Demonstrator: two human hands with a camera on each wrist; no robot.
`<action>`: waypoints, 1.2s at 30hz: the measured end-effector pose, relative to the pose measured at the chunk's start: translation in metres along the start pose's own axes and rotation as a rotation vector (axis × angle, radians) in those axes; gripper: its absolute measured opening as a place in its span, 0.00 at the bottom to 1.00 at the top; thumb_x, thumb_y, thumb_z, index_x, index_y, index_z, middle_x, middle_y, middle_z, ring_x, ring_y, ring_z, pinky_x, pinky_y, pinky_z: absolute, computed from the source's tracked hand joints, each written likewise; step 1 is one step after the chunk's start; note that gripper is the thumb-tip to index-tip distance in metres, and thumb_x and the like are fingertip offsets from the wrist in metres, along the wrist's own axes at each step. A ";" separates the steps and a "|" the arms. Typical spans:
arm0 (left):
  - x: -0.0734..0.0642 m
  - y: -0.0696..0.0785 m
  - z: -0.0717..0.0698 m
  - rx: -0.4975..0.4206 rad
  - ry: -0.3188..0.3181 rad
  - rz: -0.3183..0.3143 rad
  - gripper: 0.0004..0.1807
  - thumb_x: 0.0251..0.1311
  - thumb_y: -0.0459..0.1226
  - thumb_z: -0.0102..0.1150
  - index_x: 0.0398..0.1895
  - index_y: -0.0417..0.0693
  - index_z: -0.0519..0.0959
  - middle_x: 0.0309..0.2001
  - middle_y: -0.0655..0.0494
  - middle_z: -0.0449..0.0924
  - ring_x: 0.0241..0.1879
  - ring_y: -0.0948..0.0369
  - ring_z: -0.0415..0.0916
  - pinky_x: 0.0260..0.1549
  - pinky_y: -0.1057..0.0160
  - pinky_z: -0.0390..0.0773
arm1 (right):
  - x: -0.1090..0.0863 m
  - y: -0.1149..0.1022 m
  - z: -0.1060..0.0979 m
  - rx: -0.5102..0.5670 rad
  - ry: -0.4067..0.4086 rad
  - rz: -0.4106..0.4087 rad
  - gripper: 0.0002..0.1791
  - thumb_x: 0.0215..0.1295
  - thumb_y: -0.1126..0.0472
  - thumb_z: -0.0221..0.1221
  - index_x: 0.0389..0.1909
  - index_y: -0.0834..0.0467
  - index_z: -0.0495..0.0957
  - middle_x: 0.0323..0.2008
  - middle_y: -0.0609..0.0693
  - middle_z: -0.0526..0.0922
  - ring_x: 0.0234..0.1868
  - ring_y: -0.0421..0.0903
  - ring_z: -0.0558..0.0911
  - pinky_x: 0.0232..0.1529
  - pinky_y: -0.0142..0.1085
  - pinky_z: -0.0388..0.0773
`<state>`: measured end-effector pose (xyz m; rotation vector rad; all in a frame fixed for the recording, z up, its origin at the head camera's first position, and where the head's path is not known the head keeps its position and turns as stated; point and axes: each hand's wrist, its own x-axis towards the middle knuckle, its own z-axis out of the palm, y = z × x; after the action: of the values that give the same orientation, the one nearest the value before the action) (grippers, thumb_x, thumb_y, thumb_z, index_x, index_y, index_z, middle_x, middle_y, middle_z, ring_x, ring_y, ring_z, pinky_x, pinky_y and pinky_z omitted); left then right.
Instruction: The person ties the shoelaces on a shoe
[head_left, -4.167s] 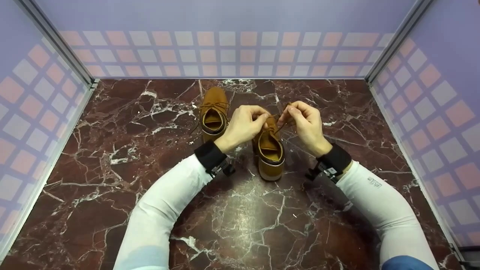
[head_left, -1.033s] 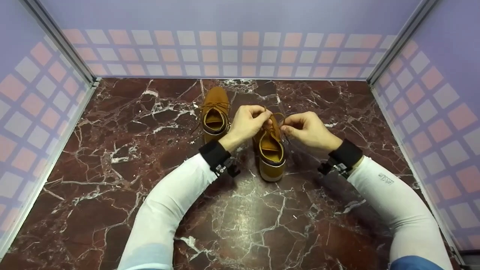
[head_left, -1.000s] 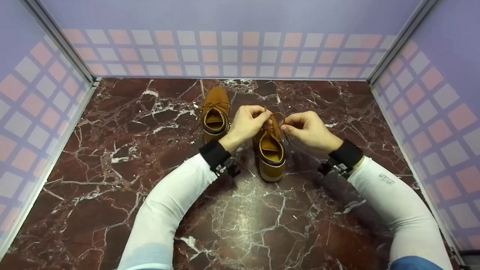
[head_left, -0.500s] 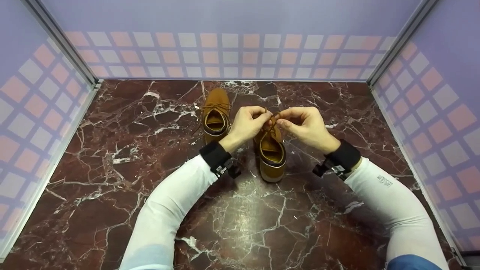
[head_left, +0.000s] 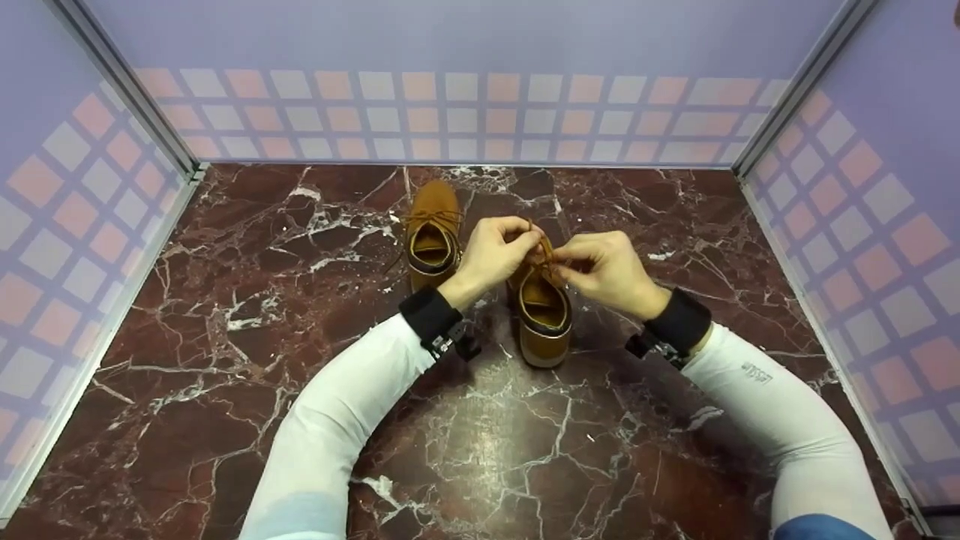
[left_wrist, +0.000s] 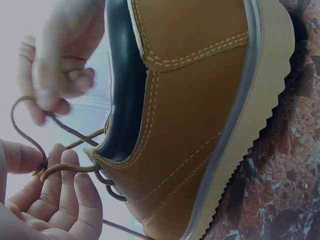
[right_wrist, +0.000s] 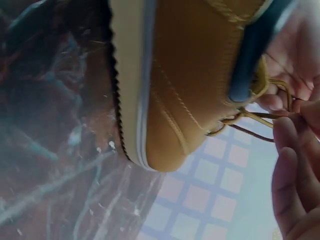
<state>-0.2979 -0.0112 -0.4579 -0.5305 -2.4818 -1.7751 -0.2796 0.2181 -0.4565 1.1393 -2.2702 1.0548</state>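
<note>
A tan lace-up shoe (head_left: pixel 544 346) stands on the marbled surface, its toe pointing away from me. Over its tongue my left hand (head_left: pixel 491 251) pinches the brown shoelace between thumb and forefinger. On the other side my right hand (head_left: pixel 611 274) pinches another part of the lace close to the left fingertips. In the left wrist view, the shoelace (left_wrist: pixel 70 167) forms a loop at the left hand (left_wrist: pixel 60 200), and a strand runs up to the blurred right hand (left_wrist: pixel 57 65). The right wrist view shows lace strands (right_wrist: pixel 250 134) stretching from the eyelets to the fingers.
A matching tan shoe (head_left: pixel 435 201) stands to the left, its lace tied in a bow and partly behind my left hand. Lilac panels with pink and white squares (head_left: pixel 502 120) enclose the dark red marbled surface (head_left: pixel 480 450) at the back and sides.
My right hand has moved left to the shoe's lacing and then slightly toward the heel, drawing the lace along. The left hand keeps its pinch in nearly the same spot.
</note>
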 end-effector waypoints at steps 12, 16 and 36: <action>-0.005 -0.002 0.001 -0.109 -0.019 -0.021 0.11 0.72 0.32 0.62 0.46 0.38 0.93 0.38 0.42 0.95 0.30 0.69 0.86 0.31 0.73 0.81 | 0.009 0.013 -0.007 0.232 -0.020 0.545 0.13 0.76 0.69 0.59 0.45 0.65 0.93 0.35 0.59 0.95 0.24 0.34 0.86 0.26 0.26 0.82; -0.008 -0.002 -0.001 -0.129 -0.030 -0.027 0.11 0.72 0.32 0.62 0.44 0.39 0.93 0.35 0.44 0.94 0.29 0.67 0.86 0.29 0.72 0.81 | 0.022 0.023 -0.004 0.280 -0.127 0.741 0.19 0.83 0.54 0.63 0.48 0.68 0.92 0.30 0.47 0.94 0.21 0.37 0.87 0.23 0.27 0.81; -0.015 -0.002 0.000 0.061 -0.065 0.046 0.11 0.71 0.39 0.65 0.44 0.49 0.95 0.41 0.52 0.96 0.37 0.69 0.84 0.43 0.70 0.78 | 0.041 0.032 -0.003 0.280 -0.580 0.863 0.08 0.70 0.61 0.69 0.34 0.60 0.93 0.15 0.40 0.83 0.16 0.34 0.75 0.20 0.28 0.71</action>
<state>-0.2844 -0.0160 -0.4635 -0.6456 -2.5348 -1.6856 -0.3299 0.2112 -0.4436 0.5573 -3.3036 1.5205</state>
